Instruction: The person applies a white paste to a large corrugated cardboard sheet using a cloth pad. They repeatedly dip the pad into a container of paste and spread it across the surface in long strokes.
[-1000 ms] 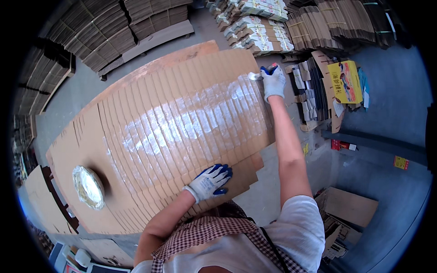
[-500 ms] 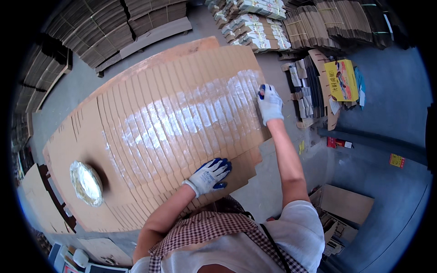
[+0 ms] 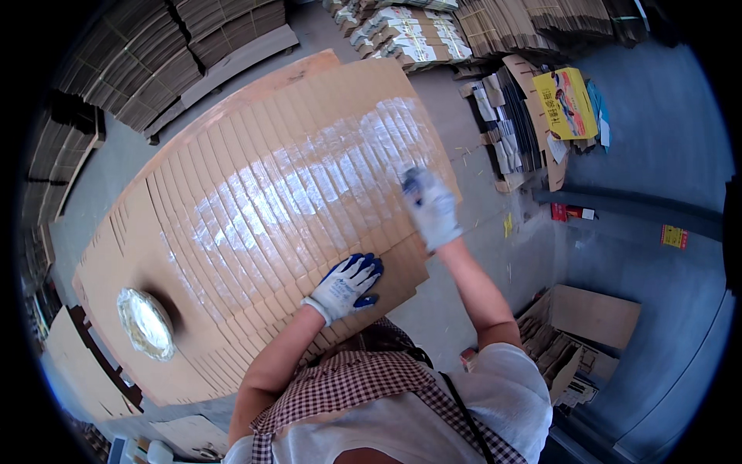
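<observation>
You seem to be spreading the shiny coating over the overlapped cardboard sheets, in front of you; the next stroke calls for steady pressure from your left hand, its fingers spread flat on them, gripping nothing; your right hand is blurred, so its grip cannot be told; the row's long axis runs lower left to upper right, sheet edges crossing it.

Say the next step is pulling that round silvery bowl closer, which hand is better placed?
Probably your left: the white-and-blue gloved left hand lies spread on the overlapped brown cardboard sheets, nearer the bowl. The similarly gloved, blurred right hand is farther away, by the sheets' right edge.
</observation>
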### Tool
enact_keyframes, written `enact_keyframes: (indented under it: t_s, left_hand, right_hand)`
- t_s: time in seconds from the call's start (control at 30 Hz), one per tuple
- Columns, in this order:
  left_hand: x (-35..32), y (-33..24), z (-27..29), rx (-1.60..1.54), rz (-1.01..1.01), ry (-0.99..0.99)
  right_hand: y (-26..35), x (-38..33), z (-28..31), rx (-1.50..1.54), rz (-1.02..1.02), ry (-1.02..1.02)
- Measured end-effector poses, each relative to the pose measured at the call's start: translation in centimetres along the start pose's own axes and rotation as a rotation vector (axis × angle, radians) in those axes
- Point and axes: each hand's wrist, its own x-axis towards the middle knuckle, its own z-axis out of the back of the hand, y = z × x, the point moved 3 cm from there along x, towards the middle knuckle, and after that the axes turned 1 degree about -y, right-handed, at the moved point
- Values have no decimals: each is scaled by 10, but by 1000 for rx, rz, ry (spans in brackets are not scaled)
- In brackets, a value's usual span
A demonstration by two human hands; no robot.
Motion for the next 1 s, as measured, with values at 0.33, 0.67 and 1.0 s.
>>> enact_keyframes:
  t_s: [0.33,0.67,1.0]
  left_hand:
    - [4,-3,0,32,-16,-6]
    - [6,-6,-1,48,-3,28]
    - [8,-7,6,0,-1,24]
  right_hand:
    - [-93,15,-2,-258,-104,-89]
    - [-98,44,-6,-345,-84,54]
    - [-102,72,-18,-209,-103,-56]
